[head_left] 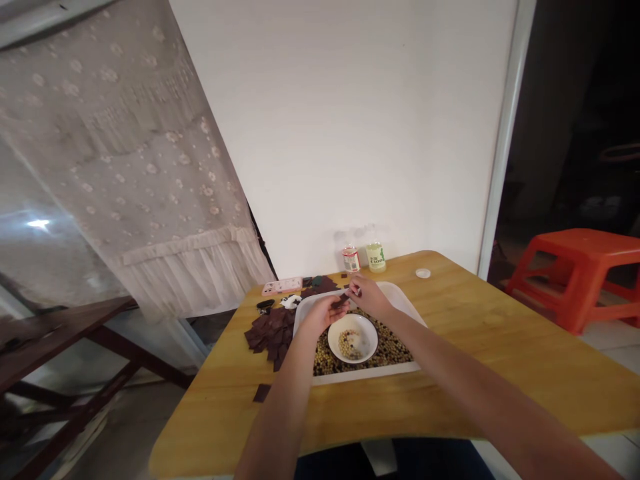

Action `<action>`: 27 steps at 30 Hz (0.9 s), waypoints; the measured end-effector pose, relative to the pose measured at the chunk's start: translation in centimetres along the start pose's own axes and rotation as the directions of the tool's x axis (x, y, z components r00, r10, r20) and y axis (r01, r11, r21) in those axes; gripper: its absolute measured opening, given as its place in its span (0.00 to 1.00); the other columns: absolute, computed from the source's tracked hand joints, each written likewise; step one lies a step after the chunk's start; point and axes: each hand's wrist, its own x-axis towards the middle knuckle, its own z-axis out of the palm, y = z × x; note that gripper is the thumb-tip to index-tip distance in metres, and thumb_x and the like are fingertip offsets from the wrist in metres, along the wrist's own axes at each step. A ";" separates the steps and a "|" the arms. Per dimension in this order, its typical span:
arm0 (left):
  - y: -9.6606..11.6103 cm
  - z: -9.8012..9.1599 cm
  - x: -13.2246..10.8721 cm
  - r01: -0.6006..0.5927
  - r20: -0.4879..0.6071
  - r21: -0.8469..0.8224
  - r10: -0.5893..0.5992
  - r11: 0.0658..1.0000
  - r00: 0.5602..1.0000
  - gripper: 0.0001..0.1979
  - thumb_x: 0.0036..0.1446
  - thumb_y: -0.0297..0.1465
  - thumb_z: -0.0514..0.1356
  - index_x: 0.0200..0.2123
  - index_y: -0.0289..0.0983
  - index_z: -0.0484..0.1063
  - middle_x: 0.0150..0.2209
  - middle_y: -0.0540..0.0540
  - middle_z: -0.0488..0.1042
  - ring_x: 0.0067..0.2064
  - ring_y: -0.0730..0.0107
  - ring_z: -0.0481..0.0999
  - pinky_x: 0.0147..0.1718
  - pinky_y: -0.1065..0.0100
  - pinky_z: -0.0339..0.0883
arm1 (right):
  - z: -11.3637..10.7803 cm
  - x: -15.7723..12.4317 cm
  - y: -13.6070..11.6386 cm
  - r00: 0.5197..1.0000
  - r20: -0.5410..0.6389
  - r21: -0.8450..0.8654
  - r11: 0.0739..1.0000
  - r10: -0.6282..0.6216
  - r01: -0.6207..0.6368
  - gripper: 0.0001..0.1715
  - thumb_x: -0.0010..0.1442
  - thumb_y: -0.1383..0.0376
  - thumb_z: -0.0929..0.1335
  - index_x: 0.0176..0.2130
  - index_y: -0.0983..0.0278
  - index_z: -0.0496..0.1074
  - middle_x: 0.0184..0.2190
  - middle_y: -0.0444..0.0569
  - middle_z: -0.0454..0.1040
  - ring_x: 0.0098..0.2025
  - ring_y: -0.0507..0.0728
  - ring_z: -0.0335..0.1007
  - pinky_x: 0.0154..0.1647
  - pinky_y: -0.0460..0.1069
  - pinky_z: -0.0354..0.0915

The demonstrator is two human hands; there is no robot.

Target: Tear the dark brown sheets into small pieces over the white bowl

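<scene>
My left hand (pixel 323 315) is closed on a small dark brown square piece (pixel 341 302), perhaps cloth or a little pouch, above the back left of the tray. The fingers of my right hand (pixel 369 295) are pinched together at the right edge of this piece; what they grip is too small to make out. Below both hands, a white bowl (pixel 374 337) with some pale beads (pixel 350 344) in it stands in a white tray (pixel 360 377). Mixed yellow, brown and black beads (pixel 393 345) cover the tray around the bowl.
A heap of brown squares (pixel 273 333) lies left of the tray, with a single square (pixel 261 393) nearer me. Behind are a pink phone (pixel 283 286), a red-and-white jar (pixel 351 259), a green-labelled jar (pixel 376 257) and a white lid (pixel 423 273). An orange stool (pixel 583 267) stands right.
</scene>
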 end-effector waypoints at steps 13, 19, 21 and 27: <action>0.0 0.0 0.0 0.005 -0.005 -0.013 -0.005 1.000 1.000 0.04 0.51 0.22 0.55 0.27 0.30 0.69 0.26 0.41 0.76 0.25 0.72 0.75 0.28 0.73 0.69 | 0.1 0.0 0.3 1.000 -0.022 -0.016 1.000 0.000 0.000 0.12 0.49 0.71 0.62 0.22 0.62 0.51 0.23 0.41 0.55 0.26 0.51 0.53 0.27 0.45 0.52; 0.0 0.0 0.1 0.002 0.008 -0.008 -0.002 1.000 1.000 0.03 0.50 0.24 0.58 0.30 0.30 0.70 0.27 0.41 0.76 0.25 0.71 0.75 0.29 0.72 0.69 | 0.2 0.0 0.4 0.999 -0.031 -0.024 1.000 -0.009 0.008 0.12 0.49 0.71 0.62 0.22 0.62 0.51 0.22 0.41 0.56 0.26 0.50 0.53 0.27 0.45 0.52; 0.0 0.0 0.1 -0.006 0.009 -0.006 0.006 1.000 1.000 0.03 0.50 0.23 0.56 0.30 0.30 0.70 0.27 0.41 0.76 0.25 0.72 0.75 0.29 0.72 0.69 | 0.2 0.0 0.4 0.999 -0.031 -0.030 0.999 -0.011 0.010 0.12 0.49 0.71 0.62 0.22 0.62 0.51 0.22 0.41 0.56 0.26 0.51 0.53 0.27 0.45 0.52; -0.1 -0.1 0.2 -0.005 -0.002 -0.005 0.005 1.000 1.000 0.06 0.52 0.22 0.54 0.31 0.30 0.70 0.26 0.41 0.76 0.25 0.72 0.75 0.28 0.72 0.70 | 0.0 0.0 0.3 1.000 -0.029 -0.031 1.000 -0.004 0.003 0.12 0.49 0.70 0.62 0.22 0.62 0.51 0.22 0.41 0.55 0.25 0.51 0.53 0.27 0.46 0.52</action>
